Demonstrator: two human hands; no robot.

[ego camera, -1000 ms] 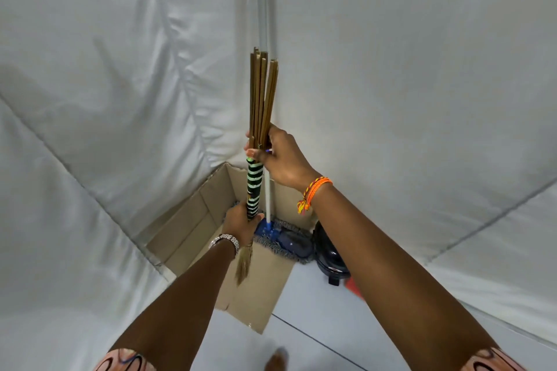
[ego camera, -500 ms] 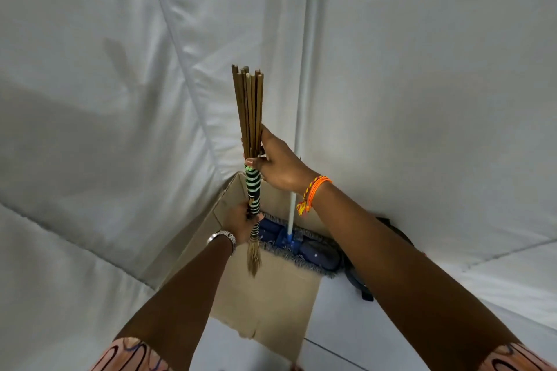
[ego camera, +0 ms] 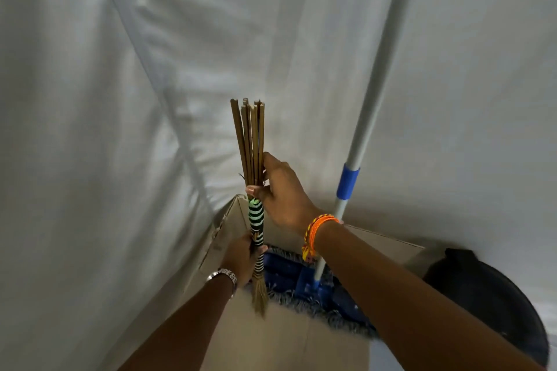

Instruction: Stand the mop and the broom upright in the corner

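The broom is a bundle of brown sticks bound with a green, black and white striped wrap, held upright over the corner. My right hand grips it just above the wrap. My left hand holds the lower striped part, with the frayed tip hanging below. The mop stands free to the right, its grey pole with a blue collar leaning against the white sheet. Its blue fringed head rests on cardboard.
White sheets form both walls of the corner. A flattened cardboard box lines the floor and the lower walls. A black round object sits at the lower right, against the sheet.
The view has shifted left and closer, so the mop pole now appears further right of the broom. Both hands keep their hold on the broom, which stays upright.
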